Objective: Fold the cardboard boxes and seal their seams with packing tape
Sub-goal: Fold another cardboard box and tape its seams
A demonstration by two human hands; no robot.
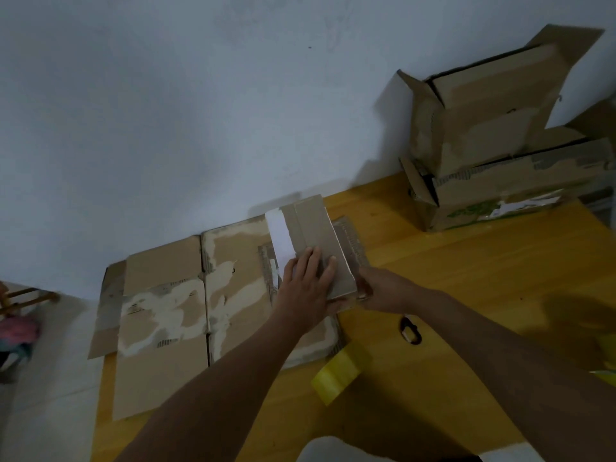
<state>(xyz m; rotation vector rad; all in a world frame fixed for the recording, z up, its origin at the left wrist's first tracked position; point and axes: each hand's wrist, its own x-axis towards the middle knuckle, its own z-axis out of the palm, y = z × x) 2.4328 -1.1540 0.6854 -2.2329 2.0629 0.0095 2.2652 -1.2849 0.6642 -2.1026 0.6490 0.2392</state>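
A small flattened cardboard box (315,233) with a white strip on its left side lies tilted on top of a large flattened carton (186,295) on the yellow table (466,268). My left hand (306,285) presses flat on the small box's near end with straight fingers. My right hand (383,290) grips the small box's near right corner. A roll of yellow packing tape (336,375) lies on the table just in front of the large carton.
Two folded cartons (493,135) with open flaps are stacked at the table's far right against the wall. A small black and white tool (410,331) lies near my right forearm. A wooden rack (26,296) and cloth stand left of the table.
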